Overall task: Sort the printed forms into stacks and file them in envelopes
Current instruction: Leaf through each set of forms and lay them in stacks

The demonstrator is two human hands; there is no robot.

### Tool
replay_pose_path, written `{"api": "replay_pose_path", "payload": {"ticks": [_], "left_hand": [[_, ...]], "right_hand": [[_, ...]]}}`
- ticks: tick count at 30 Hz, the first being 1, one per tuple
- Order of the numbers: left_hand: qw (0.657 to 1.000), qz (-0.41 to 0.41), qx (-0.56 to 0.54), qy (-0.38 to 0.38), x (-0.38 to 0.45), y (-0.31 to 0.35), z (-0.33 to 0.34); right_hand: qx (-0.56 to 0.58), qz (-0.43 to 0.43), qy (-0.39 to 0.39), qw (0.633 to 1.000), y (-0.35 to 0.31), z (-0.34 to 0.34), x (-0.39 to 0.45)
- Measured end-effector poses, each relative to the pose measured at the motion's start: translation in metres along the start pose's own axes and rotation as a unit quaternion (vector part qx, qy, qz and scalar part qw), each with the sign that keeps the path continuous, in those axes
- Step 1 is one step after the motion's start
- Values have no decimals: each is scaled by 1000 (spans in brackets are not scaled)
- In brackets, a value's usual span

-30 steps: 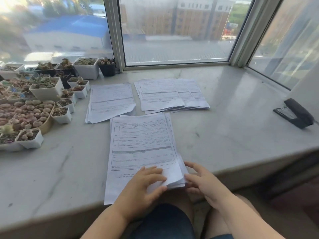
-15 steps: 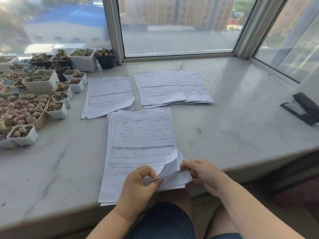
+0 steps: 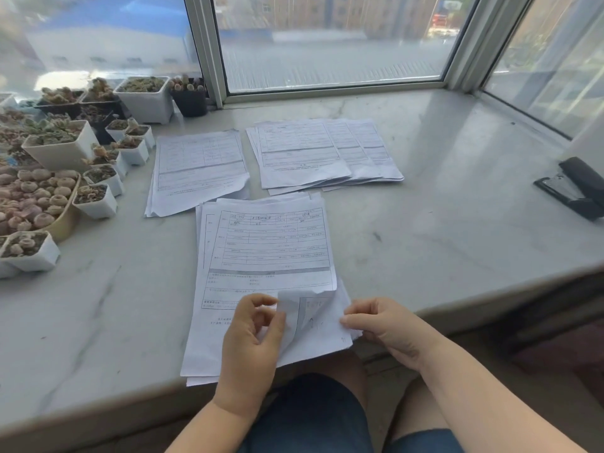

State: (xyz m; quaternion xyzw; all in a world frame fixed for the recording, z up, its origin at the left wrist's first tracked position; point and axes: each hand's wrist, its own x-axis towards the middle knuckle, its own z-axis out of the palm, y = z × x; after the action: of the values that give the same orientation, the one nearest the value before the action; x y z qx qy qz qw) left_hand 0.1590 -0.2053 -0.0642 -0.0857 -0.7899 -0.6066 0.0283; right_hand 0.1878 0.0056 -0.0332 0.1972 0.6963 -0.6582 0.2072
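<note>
Three piles of forms lie on the tabletop point(image 3: 457, 223): one far left point(image 3: 199, 168), a fanned one point(image 3: 320, 155) just beside it, and the near pile point(image 3: 264, 266) overhanging the edge toward your lap. Your left hand point(image 3: 253, 338) pinches the curled-up lower right corner of the top sheet point(image 3: 294, 312); your right hand point(image 3: 385, 325) pinches the right edge of the sheets beneath. From here, two sheets could cling and lift together, so a form would land in the wrong pile. Pulling hard could also drag the overhanging pile off the edge. No envelopes are in view. A stapler point(image 3: 575, 188) sits well apart on the right, potted plants point(image 3: 65, 178) on the left.
</note>
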Motion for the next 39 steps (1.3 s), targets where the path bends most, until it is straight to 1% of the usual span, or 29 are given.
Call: {"api": "replay_pose_path", "payload": {"ticks": [1,3,5,7,9,11,13,14,15,17,19,20,21,22,24,26,27,30,33,36,37,38,39], "left_hand": [[1000,19,9,-4,-2,0,0],[995,86,46,-38,-5,1,-2],[980,142,85,-107,-9,1,-4],[968,160,121,-153,-11,1,-6],[970,151,121,-145,-10,2,-8],[975,150,117,-112,-8,6,-10],[968,184,143,-90,-4,12,-10],[958,215,167,-86,-2,15,-8],[944,251,197,-86,-1,19,-5],[909,305,263,-104,3,30,7],[876,336,313,-146,5,44,26],[864,346,323,-171,4,52,37],[858,350,319,-199,3,60,47],[857,352,304,-221,1,67,56],[870,347,261,-234,-1,72,62],[894,306,234,-229,-1,69,52],[906,271,233,-228,-1,64,44],[920,172,263,-232,-2,41,21],[919,148,279,-235,-5,26,9],[918,139,289,-232,-3,26,7],[920,135,288,-228,-2,26,6],[922,130,287,-224,-1,28,5],[924,123,287,-222,0,28,5]], "right_hand": [[-1,4,0,1000,-1,1,-1],[-2,15,11,1000,-2,4,-1],[13,33,34,999,-3,10,0],[35,53,63,996,-4,16,2],[37,56,89,994,-5,18,4],[7,31,128,991,-6,19,2],[-72,-25,203,976,-12,14,-1],[-97,-47,227,968,-16,11,-4],[-98,-51,224,968,-20,6,-6],[-23,-1,138,990,-30,-2,-12],[28,36,67,997,-29,-8,-15],[43,29,67,996,-27,-9,-16],[49,9,97,994,-22,-13,-14],[57,-12,141,988,-19,-20,-13],[40,-34,240,969,-12,-48,-11],[13,-26,321,947,-6,-92,-13],[3,-11,351,936,-3,-115,-16],[-32,39,394,918,7,-172,-22],[-86,76,430,896,17,-197,-14],[-122,95,450,879,21,-202,-9],[-164,101,462,865,19,-199,-11],[-223,97,483,841,17,-195,-14],[-279,73,512,809,14,-188,-16]]}}
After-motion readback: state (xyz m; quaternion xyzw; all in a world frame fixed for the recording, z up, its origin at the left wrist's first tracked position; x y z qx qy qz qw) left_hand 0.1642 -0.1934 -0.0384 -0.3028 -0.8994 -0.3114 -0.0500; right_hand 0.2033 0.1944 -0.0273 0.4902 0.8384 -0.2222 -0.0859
